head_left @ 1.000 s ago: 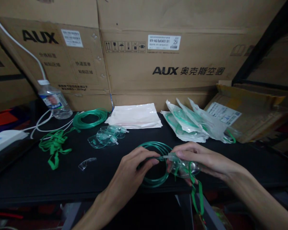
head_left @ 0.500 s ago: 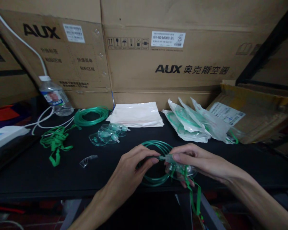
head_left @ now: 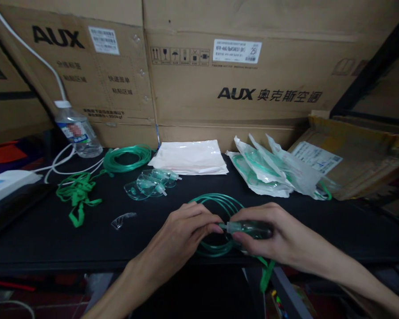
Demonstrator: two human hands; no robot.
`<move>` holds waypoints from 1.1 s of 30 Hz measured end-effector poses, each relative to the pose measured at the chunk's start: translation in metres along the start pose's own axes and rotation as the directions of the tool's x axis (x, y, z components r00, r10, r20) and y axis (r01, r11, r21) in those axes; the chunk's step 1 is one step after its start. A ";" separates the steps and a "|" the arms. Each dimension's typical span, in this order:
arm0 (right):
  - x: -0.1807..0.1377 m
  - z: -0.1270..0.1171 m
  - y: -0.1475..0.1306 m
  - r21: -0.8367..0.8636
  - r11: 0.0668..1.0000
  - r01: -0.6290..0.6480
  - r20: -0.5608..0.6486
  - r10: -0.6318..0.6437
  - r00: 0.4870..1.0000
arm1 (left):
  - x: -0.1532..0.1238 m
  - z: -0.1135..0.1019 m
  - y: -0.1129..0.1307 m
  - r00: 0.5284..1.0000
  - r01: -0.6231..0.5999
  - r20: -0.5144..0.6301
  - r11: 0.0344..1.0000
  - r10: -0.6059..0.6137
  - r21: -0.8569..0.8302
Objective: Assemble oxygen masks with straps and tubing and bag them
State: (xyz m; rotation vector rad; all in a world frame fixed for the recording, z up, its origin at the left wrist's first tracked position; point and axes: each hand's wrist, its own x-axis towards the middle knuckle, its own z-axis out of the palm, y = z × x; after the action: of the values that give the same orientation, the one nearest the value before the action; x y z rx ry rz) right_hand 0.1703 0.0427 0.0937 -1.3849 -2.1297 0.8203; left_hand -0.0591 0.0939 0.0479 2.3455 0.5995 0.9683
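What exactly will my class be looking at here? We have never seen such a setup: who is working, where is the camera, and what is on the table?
There is no machine, just a person's bare left hand and right hand. The camera is worn on the head, looking forward and down. The left hand pinches what looks like the end of a green tube, coiled beneath the hands; the right holds a clear mask. Whether tube and mask are fully joined is hard to see. The black table also bears green straps, another green coil, more masks, white packets, filled bags and a bottle.
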 end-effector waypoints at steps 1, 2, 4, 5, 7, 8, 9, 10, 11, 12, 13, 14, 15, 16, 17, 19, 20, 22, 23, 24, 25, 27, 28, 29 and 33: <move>-0.001 0.001 -0.001 -0.046 0.999 0.023 -0.037 -0.025 0.999 | 0.001 0.000 0.001 1.000 0.004 -0.002 1.000 -0.004 -0.008; -0.002 0.003 -0.001 -0.070 0.997 0.033 -0.065 -0.038 0.997 | 0.002 0.000 0.002 1.000 0.011 -0.005 1.000 -0.011 -0.022; -0.003 0.005 -0.001 -0.066 0.997 0.026 -0.087 -0.032 0.996 | 0.004 0.000 0.003 1.000 0.023 -0.014 0.998 -0.024 -0.052; -0.003 0.006 -0.001 -0.042 0.999 0.011 -0.085 -0.015 0.996 | 0.004 0.001 0.003 0.999 0.024 -0.022 0.998 -0.025 -0.061; -0.003 0.007 -0.001 0.072 0.996 -0.045 -0.048 0.048 0.998 | 0.004 0.004 0.003 0.999 0.008 -0.045 0.997 -0.011 -0.072; -0.002 0.007 0.000 0.165 0.982 -0.089 -0.013 0.093 0.996 | 0.003 0.006 0.003 0.998 -0.004 -0.056 0.997 -0.001 -0.076; -0.001 0.008 0.000 0.266 0.954 -0.140 0.031 0.137 0.990 | 0.002 0.008 0.002 0.997 -0.014 -0.071 0.997 0.009 -0.080; -0.001 0.008 0.000 0.360 0.913 -0.193 0.079 0.176 0.981 | 0.002 0.010 0.002 0.996 -0.025 -0.088 0.996 0.017 -0.086; -0.001 0.009 0.001 0.438 0.867 -0.239 0.121 0.206 0.971 | 0.002 0.011 0.002 0.994 -0.034 -0.107 0.995 0.024 -0.090; 0.000 0.009 0.001 0.495 0.825 -0.271 0.148 0.227 0.963 | 0.002 0.013 0.002 0.992 -0.039 -0.124 0.995 0.028 -0.090; 0.000 0.010 0.001 0.532 0.796 -0.288 0.161 0.238 0.958 | 0.003 0.014 0.002 0.991 -0.040 -0.133 0.996 0.029 -0.082; 0.000 0.010 0.000 0.557 0.778 -0.291 0.161 0.242 0.957 | 0.004 0.014 0.003 0.990 -0.040 -0.136 0.997 0.031 -0.066; 0.000 0.009 0.000 0.576 0.767 -0.285 0.155 0.240 0.958 | 0.005 0.013 0.003 0.991 -0.041 -0.128 0.998 0.036 -0.042; 0.001 0.009 0.000 0.592 0.757 -0.277 0.146 0.237 0.960 | 0.006 0.012 0.003 0.993 -0.041 -0.113 0.999 0.039 -0.012; 0.001 0.008 -0.001 0.605 0.749 -0.270 0.140 0.234 0.962 | 0.007 0.011 0.003 0.994 -0.042 -0.103 0.999 0.044 0.020; 0.001 0.007 -0.001 0.611 0.747 -0.264 0.128 0.235 0.963 | 0.008 0.007 0.002 0.992 -0.052 -0.111 0.996 0.060 0.078; 0.001 0.007 0.000 0.607 0.749 -0.264 0.125 0.238 0.963 | 0.007 0.004 0.001 0.991 -0.058 -0.116 0.993 0.069 0.101; 0.000 0.008 0.001 0.592 0.759 -0.271 0.127 0.244 0.961 | 0.005 0.000 -0.002 0.991 -0.073 -0.100 0.987 0.088 0.146; -0.001 0.009 0.002 0.587 0.761 -0.277 0.131 0.248 0.960 | 0.004 -0.002 -0.004 0.992 -0.086 -0.078 0.982 0.100 0.167; -0.001 0.010 0.002 0.586 0.760 -0.283 0.135 0.252 0.958 | 0.003 -0.003 -0.005 0.992 -0.100 -0.053 0.977 0.112 0.188; -0.001 0.011 0.003 0.587 0.757 -0.287 0.139 0.255 0.957 | 0.002 -0.004 -0.006 0.991 -0.118 -0.033 0.972 0.127 0.206; -0.001 0.012 0.002 0.587 0.755 -0.292 0.142 0.259 0.955 | 0.002 -0.006 -0.006 0.986 -0.156 -0.018 0.959 0.165 0.236; -0.001 0.012 0.001 0.583 0.757 -0.294 0.145 0.260 0.955 | 0.002 -0.006 -0.006 0.983 -0.176 -0.015 0.953 0.185 0.247; -0.001 0.012 0.000 0.575 0.764 -0.294 0.144 0.259 0.955 | 0.002 -0.006 -0.005 0.979 -0.196 -0.012 0.947 0.205 0.254; 0.000 0.010 -0.007 0.489 0.840 -0.236 0.102 0.213 0.972 | 0.002 -0.006 -0.002 0.975 -0.222 0.027 0.945 0.222 0.239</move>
State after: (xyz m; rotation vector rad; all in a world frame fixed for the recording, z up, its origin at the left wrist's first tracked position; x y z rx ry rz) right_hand 0.1598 0.0380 0.0914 -1.3459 -1.6246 1.3916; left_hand -0.0628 0.0985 0.0517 2.6743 0.4820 1.0438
